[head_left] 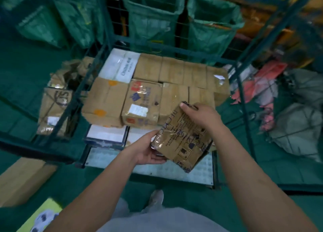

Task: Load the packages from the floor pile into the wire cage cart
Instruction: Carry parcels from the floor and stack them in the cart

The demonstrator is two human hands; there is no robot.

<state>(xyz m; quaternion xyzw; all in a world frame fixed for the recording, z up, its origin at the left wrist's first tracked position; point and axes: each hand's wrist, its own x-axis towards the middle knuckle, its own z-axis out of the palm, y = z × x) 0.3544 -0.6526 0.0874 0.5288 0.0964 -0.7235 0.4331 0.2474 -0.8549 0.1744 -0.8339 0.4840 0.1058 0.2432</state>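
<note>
Both hands hold one taped cardboard package [181, 141] tilted above the wire cage cart [97, 57], just in front of its stacked boxes [153, 85]. Left hand [148, 149] supports its lower corner; right hand [201, 114] grips its top edge, likely steering it toward the cart's bare front.

Floor [192, 200]: green throughout, dim light with a greenish cast. Far side: green woven sacks [153, 17], open-mouthed and upright, with orange-yellow shelving [262, 22] at far right. Left, a green wire partition [43, 109]; right, grey and red soft bags [297, 127] behind mesh; near left, a flat brown carton [21, 177].
</note>
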